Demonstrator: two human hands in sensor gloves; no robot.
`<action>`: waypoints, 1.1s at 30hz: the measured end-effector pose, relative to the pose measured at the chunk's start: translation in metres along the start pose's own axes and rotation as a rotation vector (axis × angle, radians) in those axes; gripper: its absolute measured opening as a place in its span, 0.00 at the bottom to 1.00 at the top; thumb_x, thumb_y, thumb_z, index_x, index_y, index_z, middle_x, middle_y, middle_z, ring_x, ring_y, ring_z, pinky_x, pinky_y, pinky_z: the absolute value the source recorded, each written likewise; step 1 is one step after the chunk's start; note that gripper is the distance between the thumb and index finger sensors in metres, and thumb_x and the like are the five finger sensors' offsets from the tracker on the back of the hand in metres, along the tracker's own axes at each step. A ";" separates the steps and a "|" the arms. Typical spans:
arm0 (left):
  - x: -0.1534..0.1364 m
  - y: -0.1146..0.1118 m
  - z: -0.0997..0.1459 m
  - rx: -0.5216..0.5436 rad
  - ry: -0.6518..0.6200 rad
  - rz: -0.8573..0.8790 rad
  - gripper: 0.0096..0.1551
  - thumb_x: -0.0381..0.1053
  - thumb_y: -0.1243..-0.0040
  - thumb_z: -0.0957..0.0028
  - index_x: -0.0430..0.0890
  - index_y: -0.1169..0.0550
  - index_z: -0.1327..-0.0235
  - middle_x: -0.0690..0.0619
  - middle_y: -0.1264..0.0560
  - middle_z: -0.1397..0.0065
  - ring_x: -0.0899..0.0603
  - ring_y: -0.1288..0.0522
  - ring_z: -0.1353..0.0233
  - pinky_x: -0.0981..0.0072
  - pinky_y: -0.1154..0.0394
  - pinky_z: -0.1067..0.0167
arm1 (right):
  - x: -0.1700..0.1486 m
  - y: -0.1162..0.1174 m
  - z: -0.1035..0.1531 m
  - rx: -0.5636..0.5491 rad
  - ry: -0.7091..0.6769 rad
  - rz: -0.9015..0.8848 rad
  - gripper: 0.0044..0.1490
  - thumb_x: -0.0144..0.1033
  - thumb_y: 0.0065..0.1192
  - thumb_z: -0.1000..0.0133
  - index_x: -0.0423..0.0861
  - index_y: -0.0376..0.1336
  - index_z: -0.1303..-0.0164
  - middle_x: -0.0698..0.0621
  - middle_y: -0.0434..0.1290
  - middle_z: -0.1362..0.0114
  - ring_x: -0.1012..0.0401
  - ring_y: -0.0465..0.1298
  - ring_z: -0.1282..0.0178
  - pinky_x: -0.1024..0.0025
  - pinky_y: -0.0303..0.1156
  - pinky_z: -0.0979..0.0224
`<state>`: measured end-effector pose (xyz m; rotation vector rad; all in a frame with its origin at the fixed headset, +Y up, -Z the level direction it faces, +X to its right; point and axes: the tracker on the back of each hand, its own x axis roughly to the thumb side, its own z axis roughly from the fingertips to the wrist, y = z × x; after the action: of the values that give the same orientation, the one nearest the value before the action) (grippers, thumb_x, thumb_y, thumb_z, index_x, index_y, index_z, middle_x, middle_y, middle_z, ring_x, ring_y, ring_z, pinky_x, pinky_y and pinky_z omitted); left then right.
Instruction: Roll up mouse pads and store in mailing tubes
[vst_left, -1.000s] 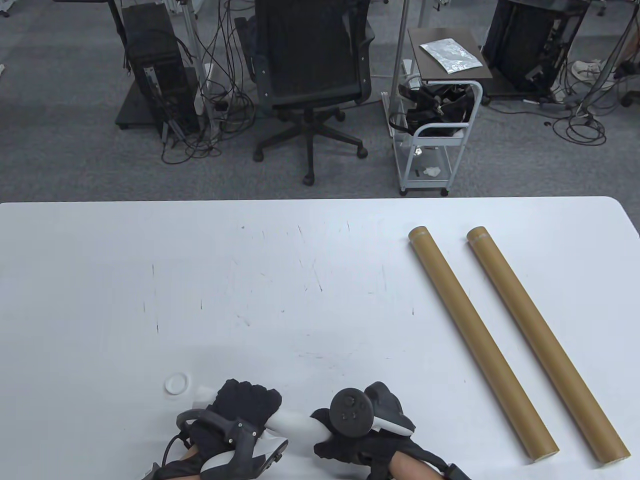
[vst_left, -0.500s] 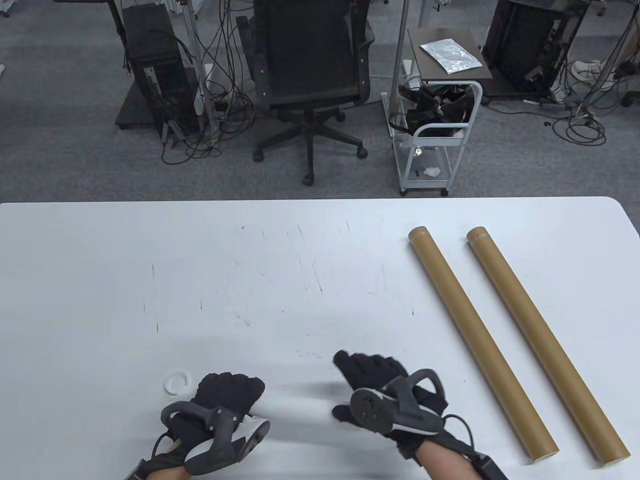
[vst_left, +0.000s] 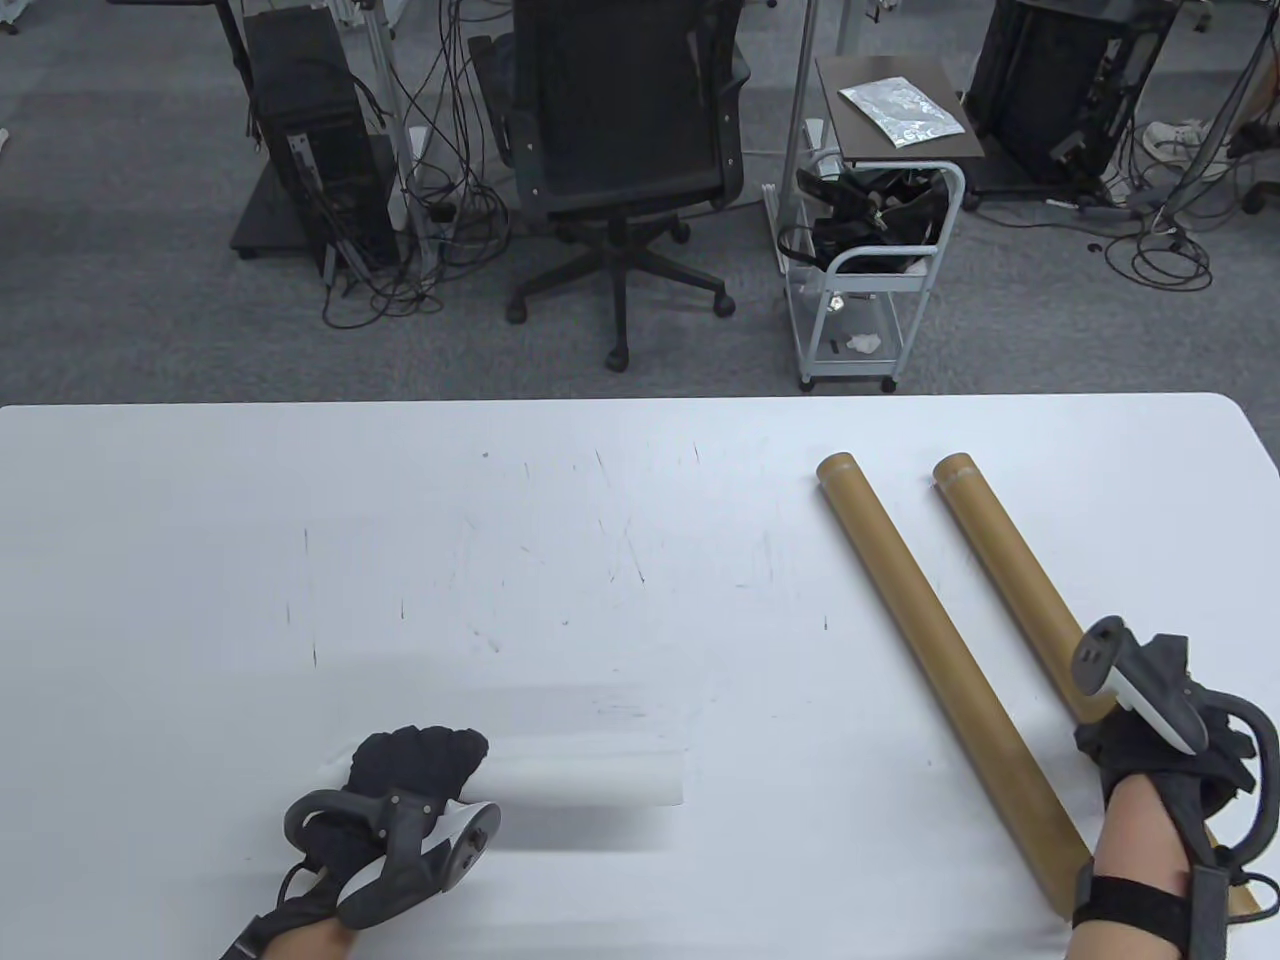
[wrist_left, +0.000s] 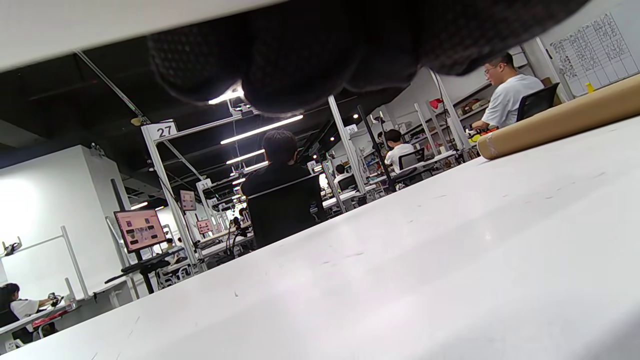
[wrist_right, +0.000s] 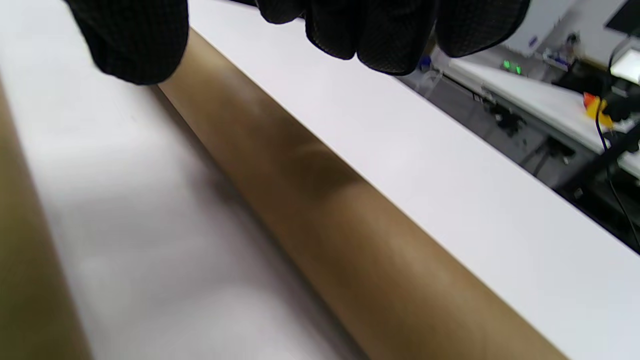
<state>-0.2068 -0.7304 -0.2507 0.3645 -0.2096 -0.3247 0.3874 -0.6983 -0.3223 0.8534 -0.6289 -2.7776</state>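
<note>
The tabletop (vst_left: 600, 520) lies open left and centre. Two mailing tubes (vst_left: 940, 660) bar its right side, a narrow lane between them.

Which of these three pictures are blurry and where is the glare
Table view: the rolled white mouse pad under the left hand smears sideways; the rest is sharp. Left wrist view: ceiling strip lights glare, fingers dark. Right wrist view: soft throughout, the right hand hovering over the outer tube.

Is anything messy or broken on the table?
Nothing looks broken or spilled. The two brown tubes lie side by side, and the left hand holds the rolled white mouse pad. The right hand is over the far-right tube.
</note>
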 end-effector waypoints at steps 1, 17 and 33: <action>0.000 -0.001 -0.001 -0.008 0.006 0.002 0.20 0.62 0.36 0.56 0.61 0.25 0.52 0.64 0.19 0.55 0.57 0.18 0.54 0.64 0.19 0.43 | -0.006 0.005 -0.006 0.047 0.015 0.000 0.61 0.55 0.62 0.49 0.41 0.39 0.14 0.39 0.52 0.13 0.36 0.61 0.20 0.33 0.58 0.24; 0.001 -0.001 -0.002 0.011 0.017 -0.025 0.20 0.63 0.36 0.56 0.62 0.25 0.52 0.64 0.19 0.55 0.57 0.18 0.53 0.64 0.19 0.43 | -0.018 0.033 -0.051 0.202 0.109 -0.042 0.51 0.59 0.61 0.51 0.50 0.53 0.18 0.48 0.64 0.20 0.49 0.71 0.26 0.40 0.62 0.24; -0.036 -0.004 -0.005 -0.020 0.170 0.024 0.20 0.63 0.36 0.55 0.62 0.26 0.51 0.64 0.19 0.54 0.57 0.18 0.52 0.64 0.20 0.41 | -0.023 -0.043 0.052 -0.635 0.416 0.049 0.49 0.61 0.65 0.53 0.53 0.49 0.26 0.50 0.63 0.24 0.55 0.72 0.30 0.50 0.69 0.26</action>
<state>-0.2398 -0.7194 -0.2621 0.3679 -0.0440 -0.2706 0.3757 -0.6352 -0.2912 1.1636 0.2834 -2.3900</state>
